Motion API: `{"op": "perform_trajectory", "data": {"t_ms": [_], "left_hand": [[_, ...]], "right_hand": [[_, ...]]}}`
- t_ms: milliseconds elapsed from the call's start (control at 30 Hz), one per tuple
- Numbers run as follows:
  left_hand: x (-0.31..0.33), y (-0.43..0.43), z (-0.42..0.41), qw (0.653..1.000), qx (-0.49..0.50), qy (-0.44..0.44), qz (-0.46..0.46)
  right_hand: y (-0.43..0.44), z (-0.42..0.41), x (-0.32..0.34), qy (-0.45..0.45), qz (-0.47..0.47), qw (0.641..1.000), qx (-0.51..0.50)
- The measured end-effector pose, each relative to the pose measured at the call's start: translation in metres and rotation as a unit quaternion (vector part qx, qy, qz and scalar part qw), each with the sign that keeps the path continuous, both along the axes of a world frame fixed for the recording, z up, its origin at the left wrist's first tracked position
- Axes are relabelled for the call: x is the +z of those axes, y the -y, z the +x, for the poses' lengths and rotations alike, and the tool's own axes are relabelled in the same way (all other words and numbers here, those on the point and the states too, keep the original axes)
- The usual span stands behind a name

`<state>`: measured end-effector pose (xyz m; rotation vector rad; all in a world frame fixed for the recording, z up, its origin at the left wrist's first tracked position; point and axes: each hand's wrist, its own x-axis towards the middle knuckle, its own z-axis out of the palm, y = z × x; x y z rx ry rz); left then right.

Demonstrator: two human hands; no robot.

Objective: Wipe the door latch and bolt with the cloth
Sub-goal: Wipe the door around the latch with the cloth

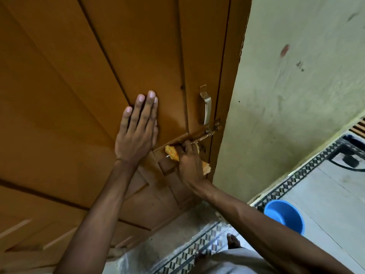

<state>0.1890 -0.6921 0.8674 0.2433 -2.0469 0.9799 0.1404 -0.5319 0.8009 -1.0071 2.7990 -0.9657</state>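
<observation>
A brown sliding bolt (205, 134) runs across the right edge of the brown wooden door (79, 95), ending in its latch keeper (216, 126) by the frame. My right hand (189, 163) is closed around an orange-yellow cloth (171, 153), pressing it onto the left part of the bolt. The cloth sticks out on both sides of the fist. My left hand (138, 129) lies flat on the door panel just left of the bolt, fingers straight and pointing up. The bolt's middle is hidden under my right hand.
A silver pull handle (206, 105) is fixed just above the bolt. A pale green wall (296, 95) stands to the right of the door. A blue plastic tub (284, 215) sits on the tiled floor at the lower right. My bare foot (233, 241) is near the threshold.
</observation>
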Motion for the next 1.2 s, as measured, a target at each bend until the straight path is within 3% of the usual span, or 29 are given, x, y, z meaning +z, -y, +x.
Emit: {"op": "perform_trajectory", "data": {"t_ms": [167, 333, 467, 567, 767, 1000, 1200], "left_hand": [[-0.009, 0.000, -0.004, 1.000, -0.017, 0.007, -0.015], [-0.006, 0.000, -0.003, 1.000, -0.011, 0.006, -0.023], [-0.008, 0.000, -0.004, 1.000, -0.020, -0.001, -0.015], [-0.008, 0.000, -0.005, 1.000, -0.017, -0.005, -0.014], [-0.008, -0.001, -0.006, 1.000, -0.012, -0.013, -0.020], [-0.010, 0.000, -0.006, 1.000, -0.008, -0.008, -0.025], [-0.009, 0.000, -0.006, 1.000, -0.003, -0.020, -0.017]], "right_hand": [[0.017, 0.008, -0.015, 0.017, -0.002, 0.999, 0.049], [-0.009, 0.006, 0.022, 0.006, -0.021, 0.987, 0.162], [-0.038, -0.017, 0.010, 0.053, -0.151, 0.987, -0.016], [-0.051, -0.052, -0.002, 0.036, -0.164, 0.972, -0.165], [-0.029, -0.076, -0.016, 0.042, -0.175, 0.961, -0.212], [-0.016, -0.059, -0.039, -0.018, -0.176, 0.979, -0.100], [-0.024, -0.057, -0.035, -0.020, -0.115, 0.990, 0.077]]}}
